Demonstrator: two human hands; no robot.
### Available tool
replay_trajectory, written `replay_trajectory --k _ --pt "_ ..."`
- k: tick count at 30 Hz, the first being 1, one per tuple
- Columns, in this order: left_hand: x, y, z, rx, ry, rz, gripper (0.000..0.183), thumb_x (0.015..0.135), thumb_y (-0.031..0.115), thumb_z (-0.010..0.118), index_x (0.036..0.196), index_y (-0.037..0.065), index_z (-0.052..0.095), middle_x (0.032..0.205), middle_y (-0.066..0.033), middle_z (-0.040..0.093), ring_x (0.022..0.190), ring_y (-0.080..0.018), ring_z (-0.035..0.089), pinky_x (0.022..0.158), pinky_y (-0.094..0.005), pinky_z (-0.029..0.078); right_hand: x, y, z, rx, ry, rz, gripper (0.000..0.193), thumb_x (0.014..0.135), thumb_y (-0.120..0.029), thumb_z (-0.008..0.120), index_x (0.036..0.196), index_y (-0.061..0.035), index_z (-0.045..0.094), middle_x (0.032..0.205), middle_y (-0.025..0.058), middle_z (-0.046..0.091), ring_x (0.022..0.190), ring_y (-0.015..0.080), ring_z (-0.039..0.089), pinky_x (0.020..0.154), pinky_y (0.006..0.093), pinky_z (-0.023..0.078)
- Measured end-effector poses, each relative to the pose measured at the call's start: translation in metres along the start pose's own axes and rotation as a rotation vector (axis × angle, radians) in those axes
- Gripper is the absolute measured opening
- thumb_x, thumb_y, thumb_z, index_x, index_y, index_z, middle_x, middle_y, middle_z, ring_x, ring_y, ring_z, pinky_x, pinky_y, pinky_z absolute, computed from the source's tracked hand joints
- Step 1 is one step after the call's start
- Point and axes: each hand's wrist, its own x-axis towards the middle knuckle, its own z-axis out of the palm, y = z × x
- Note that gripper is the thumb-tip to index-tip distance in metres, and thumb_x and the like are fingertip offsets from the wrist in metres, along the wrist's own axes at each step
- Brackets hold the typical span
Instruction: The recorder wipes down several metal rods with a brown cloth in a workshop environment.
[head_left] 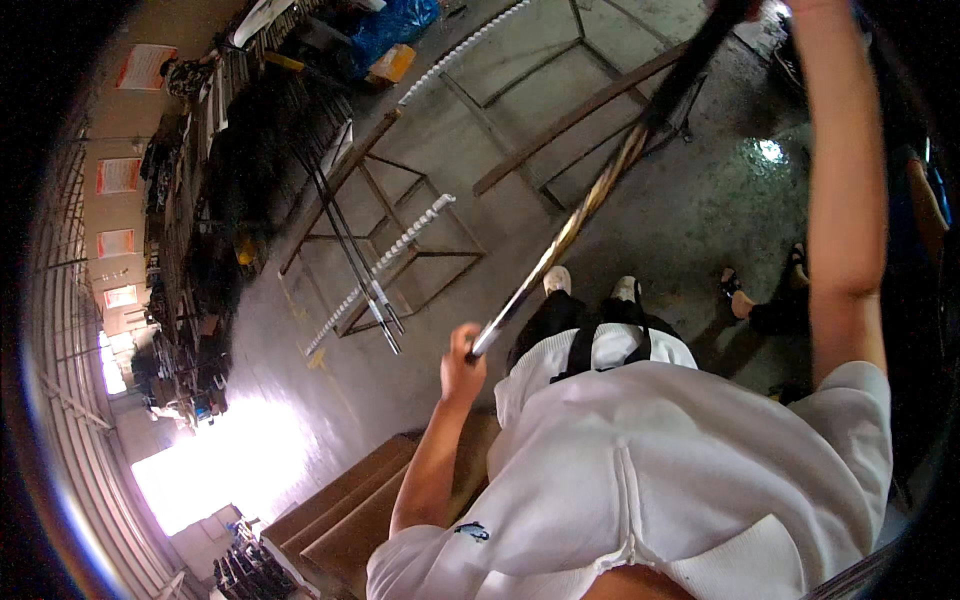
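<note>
A long shiny metal tube [572, 226] slants across the view from lower left to upper right; its upper stretch looks dark. The fingers of my left hand [462, 368] are curled round its lower, near end, beside my waist. My right arm is raised high, and my right hand [800, 5] is at the tube's upper end, partly cut off by the picture's edge. Two similar slim tubes [348, 245] lean side by side on a metal rack [415, 256] at the left, across a white notched strip [408, 237].
Another frame [575, 130] with a brown bar stands ahead. Dark stacked stock, a blue plastic bag [395, 35] and a yellow box [391, 64] lie at the far left. Brown boards [370, 490] are by my left elbow. Another person's feet [738, 300] are at my right.
</note>
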Motion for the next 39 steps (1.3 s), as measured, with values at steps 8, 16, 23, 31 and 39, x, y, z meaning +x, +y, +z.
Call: replay_trajectory --k 8,16,23,31,39 --pt "0.089 0.124 0.023 -0.331 -0.013 -0.165 0.034 0.082 0.006 0.057 0.114 0.005 0.045 0.093 -0.006 0.056 0.078 -0.0086 0.05 0.067 -0.023 0.041 -0.13 0.188 0.019 -0.746 -0.236 -0.187 0.023 0.089 -0.032 0.045 0.098 -0.011 0.047 0.086 0.0002 0.047 0.084 0.0128 0.046 0.075 0.0266 0.04" --pt "0.118 0.12 -0.012 -0.467 -0.4 -0.051 0.064 0.073 0.019 0.069 0.127 0.004 0.039 0.126 -0.0138 0.048 0.122 -0.0253 0.04 0.098 -0.0341 0.032 -0.17 0.201 -0.013 -1.084 -0.456 -0.141 0.033 0.079 -0.004 0.057 0.111 -0.003 0.047 0.104 0.0097 0.051 0.101 0.0237 0.049 0.089 0.034 0.038" --pt "0.155 0.123 -0.044 -0.95 -0.144 0.056 0.048 0.087 0.039 0.049 0.122 0.006 0.047 0.128 -0.0139 0.047 0.124 -0.0255 0.036 0.102 -0.0392 0.025 -0.164 0.171 0.024 -1.548 -1.156 0.034 0.043 0.069 -0.017 0.063 0.107 -0.0032 0.049 0.103 0.014 0.05 0.099 0.0274 0.047 0.086 0.032 0.039" --pt "0.167 0.077 -0.063 -1.502 0.192 -0.224 0.031 0.091 0.035 0.046 0.109 0.011 0.046 0.1 -0.0099 0.056 0.088 -0.0251 0.059 0.066 -0.0366 0.05 -0.239 0.218 0.014 -0.962 -0.86 0.524 0.019 0.072 -0.008 0.054 0.087 0.003 0.049 0.074 0.0166 0.053 0.06 0.0299 0.057 0.049 0.0325 0.045" --pt "0.17 -0.045 -0.054 -1.175 0.379 -0.605 0.032 0.093 0.034 0.045 0.106 0.005 0.041 0.066 0.0006 0.038 0.042 -0.0063 0.034 0.035 -0.0228 0.028 -0.268 0.271 0.019 -1.102 -1.002 0.964 0.029 0.077 -0.012 0.053 0.105 -0.005 0.054 0.098 0.0109 0.057 0.093 0.0209 0.055 0.082 0.0292 0.044"
